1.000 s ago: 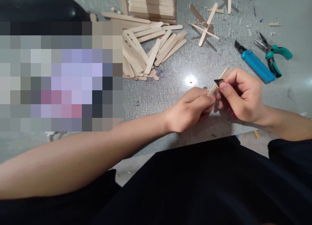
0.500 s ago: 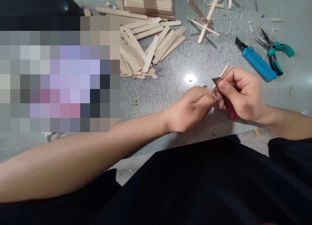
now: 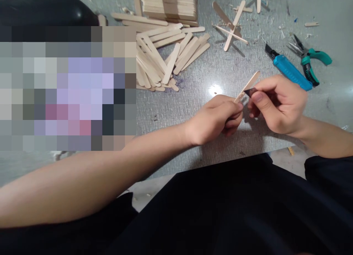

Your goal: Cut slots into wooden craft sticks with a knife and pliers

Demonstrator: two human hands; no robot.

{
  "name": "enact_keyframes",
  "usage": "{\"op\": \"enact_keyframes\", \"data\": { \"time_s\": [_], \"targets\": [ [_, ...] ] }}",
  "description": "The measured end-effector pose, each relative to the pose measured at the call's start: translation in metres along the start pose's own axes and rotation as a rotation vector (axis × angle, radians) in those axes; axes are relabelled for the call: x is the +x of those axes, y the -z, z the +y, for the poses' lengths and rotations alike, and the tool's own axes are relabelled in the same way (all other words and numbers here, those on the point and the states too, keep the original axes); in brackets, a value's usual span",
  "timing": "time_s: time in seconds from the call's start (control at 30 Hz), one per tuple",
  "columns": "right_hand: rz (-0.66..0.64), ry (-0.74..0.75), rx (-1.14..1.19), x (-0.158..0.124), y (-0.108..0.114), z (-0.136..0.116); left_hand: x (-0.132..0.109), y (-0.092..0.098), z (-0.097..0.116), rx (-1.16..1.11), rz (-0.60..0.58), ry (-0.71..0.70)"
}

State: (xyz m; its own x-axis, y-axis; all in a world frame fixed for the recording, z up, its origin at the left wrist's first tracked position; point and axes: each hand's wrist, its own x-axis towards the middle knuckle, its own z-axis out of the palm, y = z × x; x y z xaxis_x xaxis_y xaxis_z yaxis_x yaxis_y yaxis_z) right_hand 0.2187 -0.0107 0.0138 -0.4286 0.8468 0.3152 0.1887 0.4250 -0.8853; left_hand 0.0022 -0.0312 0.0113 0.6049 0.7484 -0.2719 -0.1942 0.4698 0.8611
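Note:
My left hand (image 3: 216, 117) is closed around the lower end of a wooden craft stick (image 3: 251, 81), which slants up and to the right above the table. Between the thumb and fingers of my right hand (image 3: 282, 107) is a craft knife (image 3: 249, 92); its dark pointed blade shows, while the handle is hidden by the hand. The blade tip lies at the edge of the stick, just beyond my left fingers. I cannot tell whether it is cutting in. Small rough marks show on the stick near the left thumb.
Loose craft sticks (image 3: 171, 63) lie piled left of centre, below a stacked block (image 3: 168, 4). Crossed sticks (image 3: 234, 25) stand farther back. A blue utility knife (image 3: 293, 71) with its tip out and green-handled pliers (image 3: 307, 60) lie at the right. Wood scraps dot the table (image 3: 171, 107).
My right hand has shifted slightly right and turned, so the red knife handle below it is now out of sight. The blade has moved right along with it, and more of the stick shows.

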Motion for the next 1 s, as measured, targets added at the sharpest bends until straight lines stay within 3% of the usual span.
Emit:
{"op": "enact_keyframes", "data": {
  "time_s": [0.27, 0.4, 0.6, 0.83, 1.0],
  "targets": [
    [-0.162, 0.022, -0.119, 0.005, 0.012, -0.007, 0.000, 0.001, 0.002, -0.015, -0.002, 0.019],
    [-0.086, 0.099, -0.130, 0.006, 0.014, -0.006, 0.001, 0.003, 0.000, -0.081, 0.009, 0.036],
    [0.018, 0.030, -0.155, 0.006, 0.012, 0.002, 0.001, 0.005, -0.002, -0.132, 0.025, 0.047],
    [-0.161, 0.038, -0.225, 0.007, 0.016, 0.001, 0.001, 0.005, -0.001, -0.113, -0.001, 0.030],
    [-0.160, 0.052, -0.240, 0.006, 0.015, 0.005, 0.001, 0.005, -0.003, -0.147, -0.002, 0.032]
  ]
}}
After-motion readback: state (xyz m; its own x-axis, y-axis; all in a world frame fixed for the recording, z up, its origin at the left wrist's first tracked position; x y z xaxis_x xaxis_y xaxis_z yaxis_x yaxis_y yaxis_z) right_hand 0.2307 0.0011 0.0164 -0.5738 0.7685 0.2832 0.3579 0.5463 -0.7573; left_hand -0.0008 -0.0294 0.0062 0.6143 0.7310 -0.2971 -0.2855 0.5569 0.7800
